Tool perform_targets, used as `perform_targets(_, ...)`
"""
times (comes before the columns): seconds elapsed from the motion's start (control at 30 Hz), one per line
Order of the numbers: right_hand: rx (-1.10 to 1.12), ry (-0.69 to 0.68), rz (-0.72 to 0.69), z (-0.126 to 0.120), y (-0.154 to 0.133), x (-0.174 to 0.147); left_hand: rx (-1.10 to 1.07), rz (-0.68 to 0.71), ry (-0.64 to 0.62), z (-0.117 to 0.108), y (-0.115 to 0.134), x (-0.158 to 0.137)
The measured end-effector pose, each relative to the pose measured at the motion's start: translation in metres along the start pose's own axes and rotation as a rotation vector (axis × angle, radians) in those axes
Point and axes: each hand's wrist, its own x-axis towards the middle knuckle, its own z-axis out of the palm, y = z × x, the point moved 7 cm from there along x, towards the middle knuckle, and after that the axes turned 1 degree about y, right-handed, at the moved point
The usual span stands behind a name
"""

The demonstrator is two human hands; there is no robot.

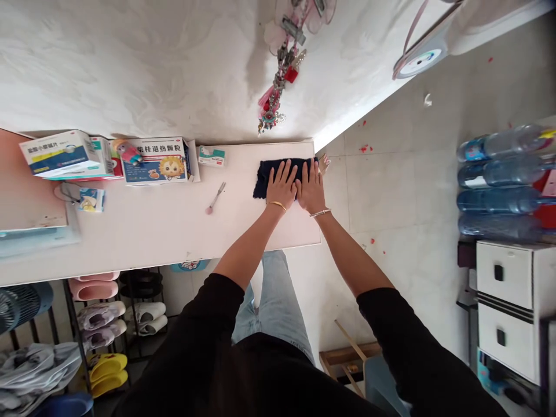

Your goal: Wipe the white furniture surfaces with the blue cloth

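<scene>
A dark navy cloth [262, 179] lies folded on the pale tabletop [174, 214], close to its right end. My left hand [281, 184] rests flat on the middle of the cloth, fingers stretched out and slightly spread. Beside it, my right hand [311, 186] presses flat on the cloth's right part, also with fingers extended. The two thumbs meet or nearly meet. Both palms hide much of the cloth. To the left of the cloth lies a small brush [215, 198] with a pinkish round head.
Medicine boxes [156, 162] and a small carton [211, 156] line the wall side. A beaded ornament [278, 87] hangs above the cloth. Shoe racks [73, 324] stand below left. Large water bottles [499, 200] and a white drawer unit [504, 278] are at right, beyond the table's edge.
</scene>
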Motion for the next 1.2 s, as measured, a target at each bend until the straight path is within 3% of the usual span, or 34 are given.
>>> perform_targets(0.4,-0.036,-0.032,0.097,0.018,-0.027,-0.16,0.047,0.138,-0.178,0.019,0.017,-0.152)
perform_targets(0.5,-0.011,-0.052,0.138,0.018,-0.038,-0.183,0.008,0.165,-0.211,0.008,0.016,-0.173)
perform_targets(0.6,0.068,-0.077,0.19,0.02,-0.052,-0.189,-0.058,0.113,-0.162,-0.027,-0.008,-0.173)
perform_targets(0.67,0.12,-0.07,0.289,0.023,-0.061,-0.183,-0.045,-0.021,-0.04,-0.064,-0.044,-0.164)
perform_targets(0.73,0.117,-0.035,0.403,0.025,-0.07,-0.173,0.022,-0.233,0.168,-0.107,-0.091,-0.155)
perform_targets(0.77,0.09,-0.012,0.438,0.025,-0.076,-0.167,0.059,-0.328,0.215,-0.122,-0.112,-0.152)
perform_targets(0.87,-0.017,0.051,0.413,0.025,-0.089,-0.138,0.126,-0.466,0.15,-0.138,-0.158,-0.144)
perform_targets(1.0,-0.06,0.076,0.232,0.019,-0.089,-0.083,0.104,-0.396,0.039,-0.136,-0.173,-0.139)
perform_targets(1.2,0.014,0.089,0.018,0.012,-0.088,0.016,0.146,-0.359,0.093,-0.167,-0.176,-0.119)
